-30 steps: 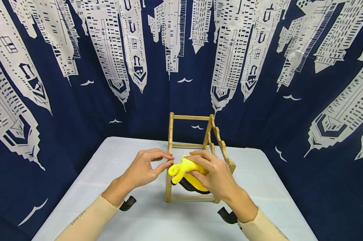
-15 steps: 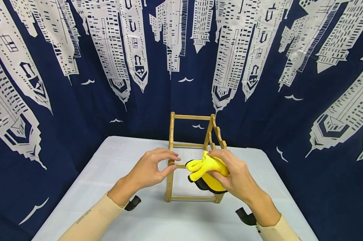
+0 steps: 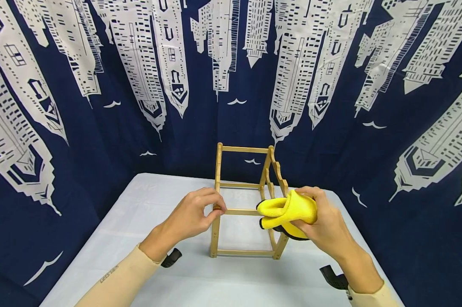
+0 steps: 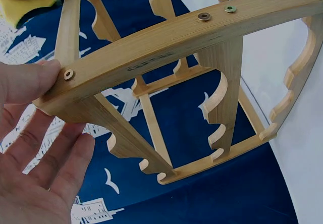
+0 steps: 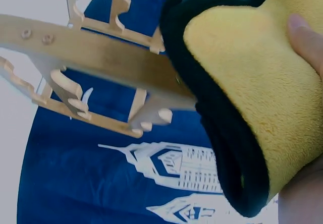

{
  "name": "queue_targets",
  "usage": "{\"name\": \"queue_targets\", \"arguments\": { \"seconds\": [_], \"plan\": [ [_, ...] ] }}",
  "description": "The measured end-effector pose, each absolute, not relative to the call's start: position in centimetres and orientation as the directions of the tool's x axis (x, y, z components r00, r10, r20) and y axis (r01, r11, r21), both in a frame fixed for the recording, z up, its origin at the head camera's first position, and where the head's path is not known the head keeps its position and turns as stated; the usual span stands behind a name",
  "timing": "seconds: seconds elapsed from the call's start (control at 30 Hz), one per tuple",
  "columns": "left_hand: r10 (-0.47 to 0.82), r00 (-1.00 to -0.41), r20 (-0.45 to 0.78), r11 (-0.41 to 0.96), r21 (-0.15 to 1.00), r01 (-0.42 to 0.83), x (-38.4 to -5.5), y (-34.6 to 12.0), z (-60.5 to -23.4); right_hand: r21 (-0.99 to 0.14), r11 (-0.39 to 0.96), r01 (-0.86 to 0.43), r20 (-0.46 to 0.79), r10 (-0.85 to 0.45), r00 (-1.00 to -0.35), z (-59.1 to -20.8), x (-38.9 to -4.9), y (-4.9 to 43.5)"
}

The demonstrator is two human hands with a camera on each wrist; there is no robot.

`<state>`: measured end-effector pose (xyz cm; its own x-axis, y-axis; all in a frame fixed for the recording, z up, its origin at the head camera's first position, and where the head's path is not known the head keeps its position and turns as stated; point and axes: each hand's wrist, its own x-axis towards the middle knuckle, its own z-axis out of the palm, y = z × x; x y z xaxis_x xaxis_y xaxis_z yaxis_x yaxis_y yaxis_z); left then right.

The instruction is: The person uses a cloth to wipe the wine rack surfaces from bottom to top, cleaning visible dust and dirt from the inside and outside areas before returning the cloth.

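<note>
A light wooden rack (image 3: pixel 218 170) with notched side bars stands upright on the table. My left hand (image 3: pixel 196 211) grips the near left corner of its frame; in the left wrist view the thumb lies on the bar by a screw and the fingers are beneath. My right hand (image 3: pixel 323 226) holds a folded yellow microfibre cloth (image 3: pixel 288 211) with black edging, by the rack's right side. Close up in the right wrist view, the cloth (image 5: pixel 252 82) is fuzzy and covers one end of a wooden bar; from this view I cannot tell whether they touch.
The table (image 3: pixel 146 273) has a pale cover. Behind it and at both sides hangs a dark blue curtain (image 3: pixel 112 162) with white buildings and birds. A dark wrist-camera mount (image 3: pixel 171 258) sticks out under the left wrist, another (image 3: pixel 332 277) under the right.
My right hand has moved right with the cloth, from the rack's front bar to its right side. The left hand stays at the left corner, its fingers now closer together. The rack stands still.
</note>
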<state>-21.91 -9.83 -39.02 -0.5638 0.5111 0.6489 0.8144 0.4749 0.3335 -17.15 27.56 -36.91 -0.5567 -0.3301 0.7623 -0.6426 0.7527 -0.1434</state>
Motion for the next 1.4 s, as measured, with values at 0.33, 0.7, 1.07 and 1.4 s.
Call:
{"name": "queue_targets", "arguments": {
  "seconds": [0.33, 0.7, 1.07, 1.4],
  "plan": [
    [0.507, -0.554, 0.66, 0.458, 0.338, 0.822, -21.9, -11.0, -39.2, -0.143, 0.758, -0.637, 0.819, -0.271, -0.506, -35.9, -16.7, 30.8],
    [0.494, -0.499, 0.712, 0.428, 0.3, 0.853, -23.0, -13.6, -39.5, -0.245, 0.782, -0.572, 0.737, -0.234, -0.635, -36.9, -17.3, 33.5],
    [0.475, -0.542, 0.693, 0.478, 0.314, 0.82, -23.4, -15.4, -39.0, -0.277, 0.776, -0.567, 0.707, -0.234, -0.667, -37.8, -17.9, 34.0],
    [0.469, -0.577, 0.669, 0.582, 0.258, 0.772, -22.4, -13.6, -38.4, -0.275, 0.718, -0.639, 0.706, -0.3, -0.642, -39.7, -18.7, 33.8]
  ]
}}
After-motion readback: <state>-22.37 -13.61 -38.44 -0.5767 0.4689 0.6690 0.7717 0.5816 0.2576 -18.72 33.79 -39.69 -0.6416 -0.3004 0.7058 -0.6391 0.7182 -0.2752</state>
